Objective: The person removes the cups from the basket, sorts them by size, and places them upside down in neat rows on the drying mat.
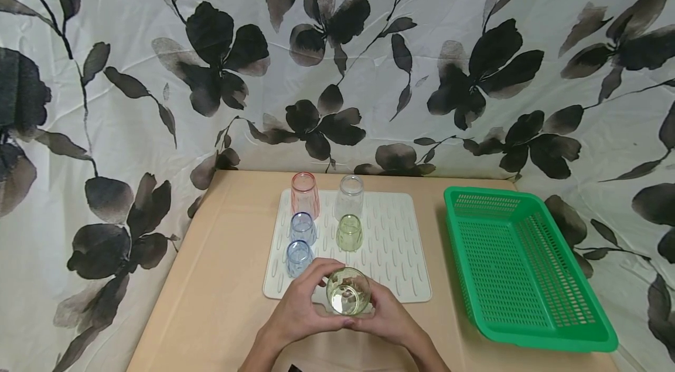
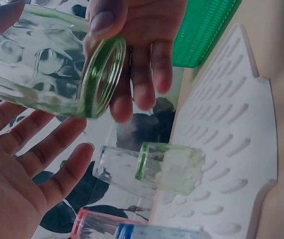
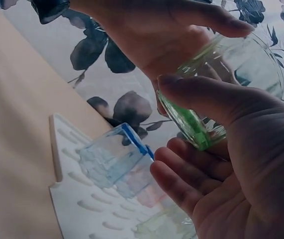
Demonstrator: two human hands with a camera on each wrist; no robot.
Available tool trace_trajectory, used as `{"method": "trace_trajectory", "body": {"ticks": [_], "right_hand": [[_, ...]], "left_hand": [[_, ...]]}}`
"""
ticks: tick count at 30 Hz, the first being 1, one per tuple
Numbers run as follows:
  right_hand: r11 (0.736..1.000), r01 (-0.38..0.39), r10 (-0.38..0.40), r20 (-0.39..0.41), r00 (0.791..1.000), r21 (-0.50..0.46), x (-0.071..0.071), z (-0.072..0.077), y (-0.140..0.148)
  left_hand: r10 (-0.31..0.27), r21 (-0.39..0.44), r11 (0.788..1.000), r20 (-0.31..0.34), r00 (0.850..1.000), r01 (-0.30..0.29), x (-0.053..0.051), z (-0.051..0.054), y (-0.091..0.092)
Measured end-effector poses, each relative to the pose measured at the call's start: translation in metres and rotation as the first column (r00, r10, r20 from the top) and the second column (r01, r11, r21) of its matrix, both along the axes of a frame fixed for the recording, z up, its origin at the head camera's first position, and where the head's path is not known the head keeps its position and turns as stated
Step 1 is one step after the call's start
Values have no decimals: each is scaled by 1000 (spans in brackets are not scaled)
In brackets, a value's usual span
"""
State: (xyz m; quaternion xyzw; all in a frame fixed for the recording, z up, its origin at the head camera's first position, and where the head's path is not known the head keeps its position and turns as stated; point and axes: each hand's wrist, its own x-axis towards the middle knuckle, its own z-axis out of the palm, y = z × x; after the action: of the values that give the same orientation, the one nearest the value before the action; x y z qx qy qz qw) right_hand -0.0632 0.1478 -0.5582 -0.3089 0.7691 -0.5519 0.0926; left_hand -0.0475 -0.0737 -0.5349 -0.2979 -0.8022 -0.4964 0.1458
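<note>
A green-tinted drinking glass [image 1: 348,292] is held between both hands above the front edge of the white ridged drying tray [image 1: 395,243]. My left hand [image 1: 303,310] grips its left side, and my right hand [image 1: 389,316] grips its right side. In the left wrist view the glass [image 2: 47,64] lies tilted, its green rim turned to the right. The right thumb touches near that rim. On the tray stand a pink glass [image 1: 304,193], a clear glass [image 1: 349,196], two blue glasses [image 1: 303,228] and a small green glass [image 1: 350,233].
To the right of the tray sits a green plastic basket [image 1: 527,266] with slotted sides. Both rest on a tan table [image 1: 211,284]. Behind hangs a white cloth [image 1: 263,91] with dark flowers.
</note>
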Motion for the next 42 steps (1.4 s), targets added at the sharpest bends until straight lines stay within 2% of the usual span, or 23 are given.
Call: {"method": "trace_trajectory", "body": {"ticks": [3, 12, 21, 26, 31, 34, 39, 42], "right_hand": [[998, -22, 25, 45, 999, -66, -1, 1, 3], [975, -88, 88, -10, 996, -202, -7, 9, 21], [936, -159, 128, -119, 985, -314, -11, 23, 21], [937, -144, 90, -178, 980, -319, -13, 28, 18], [948, -84, 33, -169, 985, -307, -16, 28, 16], [951, -55, 2, -172, 985, -303, -18, 27, 15], [958, -3, -47, -165, 985, -288, -19, 26, 14], [965, 37, -84, -174, 981, -259, -22, 24, 12]], "left_hand": [[11, -1, 1000, 17, 1000, -11, 1, 0, -5], [24, -59, 998, 112, 993, -18, 5, -3, -23], [-7, -96, 995, 132, 991, 20, 9, -10, -30], [7, -85, 996, 132, 991, 4, 9, -12, -32], [49, -30, 998, 96, 994, -46, 11, -15, -35], [95, -1, 995, 74, 993, -95, 13, -17, -38], [187, 27, 981, 87, 979, -190, 17, -22, -43], [249, 36, 967, 93, 964, -253, 19, -28, -47]]}}
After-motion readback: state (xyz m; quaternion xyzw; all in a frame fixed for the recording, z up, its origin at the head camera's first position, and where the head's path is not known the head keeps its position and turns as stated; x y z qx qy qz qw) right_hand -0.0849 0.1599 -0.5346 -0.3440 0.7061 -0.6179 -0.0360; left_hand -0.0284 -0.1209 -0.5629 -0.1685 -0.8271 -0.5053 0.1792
